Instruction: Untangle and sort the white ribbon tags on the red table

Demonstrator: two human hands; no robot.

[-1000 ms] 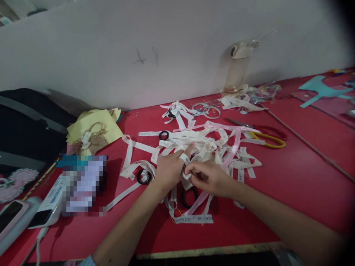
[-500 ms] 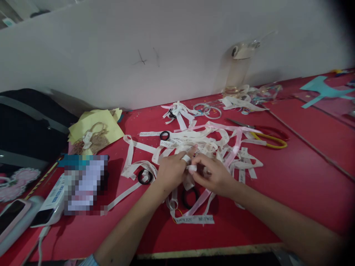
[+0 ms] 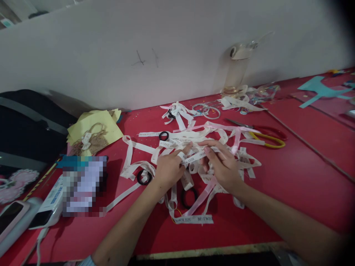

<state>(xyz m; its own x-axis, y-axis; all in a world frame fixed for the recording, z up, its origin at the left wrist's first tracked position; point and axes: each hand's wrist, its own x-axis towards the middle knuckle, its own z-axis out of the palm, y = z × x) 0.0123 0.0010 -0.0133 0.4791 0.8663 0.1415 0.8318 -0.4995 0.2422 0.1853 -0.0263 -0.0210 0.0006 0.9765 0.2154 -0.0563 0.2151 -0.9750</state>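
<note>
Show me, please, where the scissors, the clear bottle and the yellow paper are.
scissors [image 3: 267,140]: head view, on the yellow handle loop.
clear bottle [image 3: 234,75]: head view, on the middle of its body.
yellow paper [image 3: 111,123]: head view, on the bare sheet right of the twine.
</note>
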